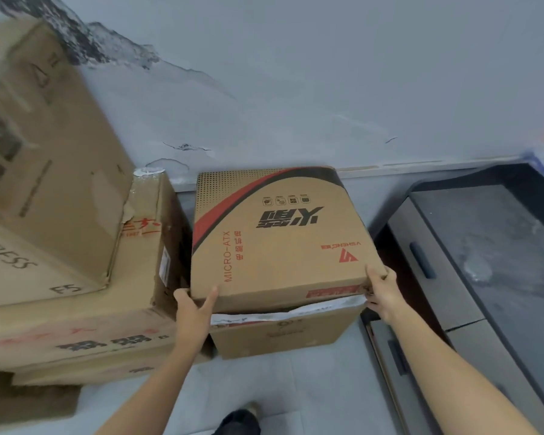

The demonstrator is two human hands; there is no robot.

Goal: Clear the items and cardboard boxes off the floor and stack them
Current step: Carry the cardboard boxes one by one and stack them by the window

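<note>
Two hands hold the printed box [280, 240] at its near corners in the head view. The left hand [192, 309] has its thumb up the front face and fingers wrapped round the left corner; the right hand [383, 290] has fingers curled over the right corner. The box lies on, or barely above, a plain lower box [280, 335] standing on the floor [264, 387] by the wall [296, 73]; whether its weight has settled cannot be told.

Judged stage: late in this placement, with a left stack [76, 324] already built. Any other floor items lie out of sight.

Obstacles: the left stack stands just beside the printed box, and a dark cabinet [446, 277] stands close on the right.
</note>
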